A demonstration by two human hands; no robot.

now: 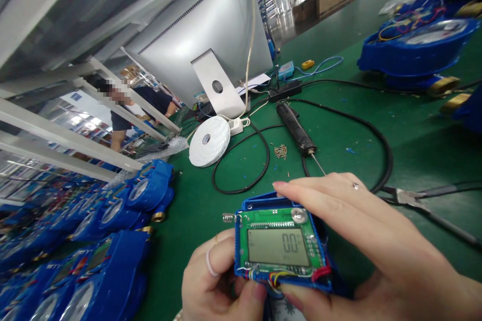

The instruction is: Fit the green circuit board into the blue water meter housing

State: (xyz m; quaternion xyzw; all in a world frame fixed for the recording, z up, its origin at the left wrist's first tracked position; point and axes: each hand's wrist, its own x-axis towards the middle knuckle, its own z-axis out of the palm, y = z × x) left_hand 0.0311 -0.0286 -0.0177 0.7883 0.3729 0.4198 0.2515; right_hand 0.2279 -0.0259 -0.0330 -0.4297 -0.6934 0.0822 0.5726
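A blue meter housing with a green circuit board and a grey LCD reading "0.0" sits low in the head view. My left hand grips its lower left edge, thumb by the coloured wires. My right hand wraps over its right side, fingers along the top edge and thumb underneath. A small spring sticks out at the board's upper left.
On the green table lie an electric screwdriver with black cable, loose screws, a white tape roll, pliers and a monitor's back. Several blue meters crowd the left, another at far right. A person sits behind.
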